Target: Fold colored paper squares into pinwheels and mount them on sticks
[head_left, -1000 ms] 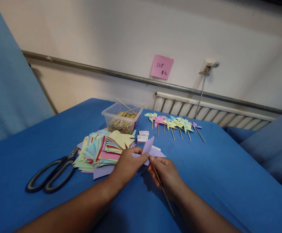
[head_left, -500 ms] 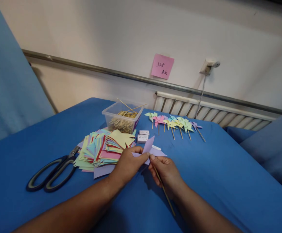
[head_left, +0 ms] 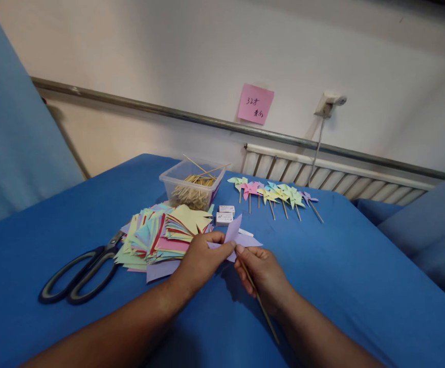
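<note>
Nothing has shifted since a second ago: the left hand (head_left: 201, 260) pinches the purple paper (head_left: 235, 234) mid-table, the right hand (head_left: 263, 273) clamps the wooden stick (head_left: 261, 306) beneath it.

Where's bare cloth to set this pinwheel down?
Free: the blue cloth right of the right hand, below the finished pinwheels. Also left of the scissors. Crowded: paper stack, stick tub and small boxes.
</note>
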`<action>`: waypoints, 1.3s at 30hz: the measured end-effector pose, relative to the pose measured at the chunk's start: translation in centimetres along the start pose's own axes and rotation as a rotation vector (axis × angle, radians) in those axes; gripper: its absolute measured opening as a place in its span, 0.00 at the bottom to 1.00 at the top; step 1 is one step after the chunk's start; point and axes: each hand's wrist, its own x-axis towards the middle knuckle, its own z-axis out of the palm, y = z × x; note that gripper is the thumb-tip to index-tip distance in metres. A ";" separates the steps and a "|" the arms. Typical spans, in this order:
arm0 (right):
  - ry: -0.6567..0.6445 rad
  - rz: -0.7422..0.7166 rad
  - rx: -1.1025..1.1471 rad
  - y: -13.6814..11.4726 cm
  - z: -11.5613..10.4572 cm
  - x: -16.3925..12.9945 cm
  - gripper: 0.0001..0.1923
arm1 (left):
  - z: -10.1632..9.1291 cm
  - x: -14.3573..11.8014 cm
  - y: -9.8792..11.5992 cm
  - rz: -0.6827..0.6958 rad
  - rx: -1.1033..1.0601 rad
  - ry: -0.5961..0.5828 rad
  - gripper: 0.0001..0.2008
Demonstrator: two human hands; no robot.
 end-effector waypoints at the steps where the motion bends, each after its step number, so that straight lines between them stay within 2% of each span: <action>1: -0.012 0.000 0.002 0.0 -0.1 0.0 0.22 | 0.0 0.0 0.0 -0.004 -0.002 -0.002 0.13; 8: -0.056 -0.010 0.014 0.3 -0.4 0.2 0.20 | 0.2 0.0 -0.2 -0.016 0.012 0.005 0.12; 11: -0.054 -0.025 -0.019 0.5 -0.7 0.0 0.19 | -0.1 0.2 -0.4 -0.033 0.027 0.048 0.12; 17: 0.050 -0.086 -0.160 1.5 -1.2 -0.7 0.20 | -0.8 0.6 -0.6 -0.110 -0.042 0.124 0.14; 21: 0.089 -0.080 -0.172 1.7 -0.9 -0.8 0.22 | -1.0 0.7 -0.6 -0.069 -0.121 0.094 0.15; 32: 0.048 -0.081 -0.037 1.4 -0.9 -0.5 0.22 | -1.4 0.0 -0.3 0.007 -0.362 -0.023 0.20; 37: 0.025 -0.094 0.029 1.6 -0.9 -0.4 0.20 | -1.2 -0.2 0.2 0.007 -0.427 -0.022 0.27; 39: 0.005 -0.092 0.062 1.7 -0.9 -0.3 0.19 | -1.3 -0.1 0.5 0.009 -0.394 0.010 0.25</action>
